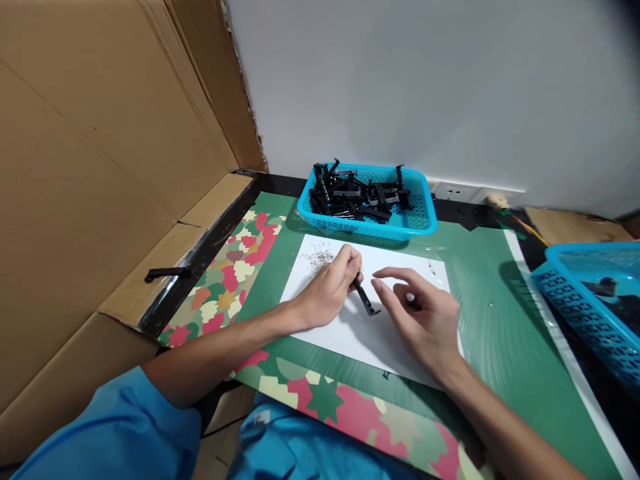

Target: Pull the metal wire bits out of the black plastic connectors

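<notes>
A: Left hand [333,288] closed on a slim black part [367,301] over the white sheet [320,333], its free end pointing to five o'clock!
B: And its upper end is buried in those fingers. Right hand [425,312], just to the three o'clock side: thumb and forefinger apart, the others curled round a dark object [411,303], mostly hidden, pale tip showing!
A: Twelve o'clock, blue basket [390,231], heaped black parts [350,193] overlapping, hard to separate. Three o'clock, second basket [580,320], cut off by the frame!
B: Nine o'clock, a lone black piece [167,273] on the cardboard ledge [145,277]. Any lettering?
A: Brownish specks [320,257] at the sheet's ten o'clock, too fine to tell writing from loose bits.
</notes>
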A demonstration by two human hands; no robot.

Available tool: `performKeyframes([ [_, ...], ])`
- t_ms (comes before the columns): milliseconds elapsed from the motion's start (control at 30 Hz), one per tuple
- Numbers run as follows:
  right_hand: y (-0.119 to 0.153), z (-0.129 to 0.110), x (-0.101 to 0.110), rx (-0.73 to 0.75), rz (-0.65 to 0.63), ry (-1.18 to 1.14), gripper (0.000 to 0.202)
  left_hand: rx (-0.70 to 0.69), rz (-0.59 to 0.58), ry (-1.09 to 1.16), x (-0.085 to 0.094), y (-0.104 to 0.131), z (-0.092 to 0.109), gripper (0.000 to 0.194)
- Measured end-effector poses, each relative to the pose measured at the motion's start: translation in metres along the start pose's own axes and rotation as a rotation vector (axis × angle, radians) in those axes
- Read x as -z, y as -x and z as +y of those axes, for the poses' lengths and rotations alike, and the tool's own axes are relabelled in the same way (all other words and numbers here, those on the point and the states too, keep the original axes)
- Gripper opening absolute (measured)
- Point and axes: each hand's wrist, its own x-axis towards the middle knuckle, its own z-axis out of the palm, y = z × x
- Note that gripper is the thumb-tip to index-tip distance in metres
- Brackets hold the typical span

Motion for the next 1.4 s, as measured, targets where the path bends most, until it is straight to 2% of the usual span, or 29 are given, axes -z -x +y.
performKeyframes([
  [267,-0.004,-0.002,-0.005,-0.149,-0.072,-0.188,0.024,-0.005,-0.057,-0.095,-0.003,0.003,-0.006,0.034],
  [400,-0.007,0.002,-0.005,-0.239,-0.102,-0.348,0.027,0.036,-0.062,0.102,-0.004,0.002,-0.002,0.035],
  [567,-0.009,0.005,-0.003,-0.277,-0.06,-0.419,0.028,0.048,-0.138,0.309,-0.007,0.001,0.001,0.037],
  [667,-0.008,0.005,-0.004,-0.261,-0.046,-0.416,0.026,0.045,-0.189,0.348,-0.008,0.002,0.001,0.036],
  [867,-0.006,0.005,-0.006,-0.187,-0.024,-0.332,0.022,0.049,-0.15,0.28,-0.007,0.004,0.002,0.036],
  [1100,-0.004,0.002,-0.002,-0.054,0.041,-0.171,0.011,0.037,-0.192,0.381,-0.006,0.002,0.003,0.034],
  [1400,-0.002,0.0,0.002,0.067,0.046,-0.034,0.009,0.036,-0.13,0.275,-0.006,0.003,0.005,0.035],
])
